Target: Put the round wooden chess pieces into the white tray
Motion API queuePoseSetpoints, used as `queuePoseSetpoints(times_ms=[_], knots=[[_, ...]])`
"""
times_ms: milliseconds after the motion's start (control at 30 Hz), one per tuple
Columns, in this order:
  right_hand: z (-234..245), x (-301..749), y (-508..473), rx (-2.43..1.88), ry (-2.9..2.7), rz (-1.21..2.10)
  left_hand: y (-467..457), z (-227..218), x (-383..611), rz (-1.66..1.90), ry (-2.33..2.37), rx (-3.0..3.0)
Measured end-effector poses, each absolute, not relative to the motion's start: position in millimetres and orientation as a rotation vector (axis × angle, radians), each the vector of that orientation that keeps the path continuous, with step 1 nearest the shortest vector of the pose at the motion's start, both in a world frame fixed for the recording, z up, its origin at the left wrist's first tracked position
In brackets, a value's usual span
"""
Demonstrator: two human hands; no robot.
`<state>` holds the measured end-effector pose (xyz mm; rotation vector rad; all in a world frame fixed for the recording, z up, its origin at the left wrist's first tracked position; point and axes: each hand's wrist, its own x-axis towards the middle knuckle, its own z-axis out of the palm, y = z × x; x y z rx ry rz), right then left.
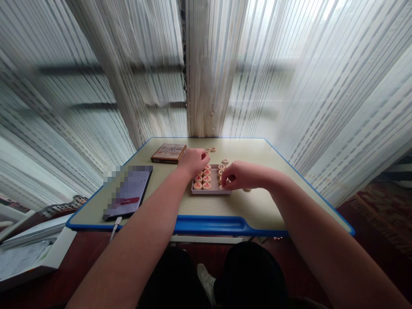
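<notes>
A shallow white box tray point(212, 192) holds rows of round wooden Chinese chess pieces. On its left side are red-marked pieces point(206, 186) in two columns. Dark-marked pieces point(222, 167) run down the right side. My right hand point(243, 175) reaches in over the tray's right edge, thumb and finger pinched on a Chinese chess piece point(222, 187) at the near right corner. Over the far left of the tray, my left hand point(194, 161) is closed with its fingers curled; whatever they hold is hidden. Loose pieces point(213, 149) lie just beyond it.
A brown box lid point(169, 153) with dark writing lies at the back left of the blue-edged table point(273, 210). A tablet point(130, 193) with a white cable point(115, 227) rests at the left. Another loose piece point(225, 161) sits behind the tray. Striped curtains point(209, 86) hang behind the table.
</notes>
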<state>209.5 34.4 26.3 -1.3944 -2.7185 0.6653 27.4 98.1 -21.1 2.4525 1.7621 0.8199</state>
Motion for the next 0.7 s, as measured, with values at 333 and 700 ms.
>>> queuePoseSetpoints(times_ms=[333, 700], knots=[[17.9, 207.3, 36.7, -1.434, -2.709, 0.671, 99.2, -21.4, 26.4, 0.827, 1.747, 2.455], [20.7, 202.7, 33.3, -1.442, -2.74, 0.612, 99.2, -20.2, 26.4, 0.786, 1.798, 2.438]])
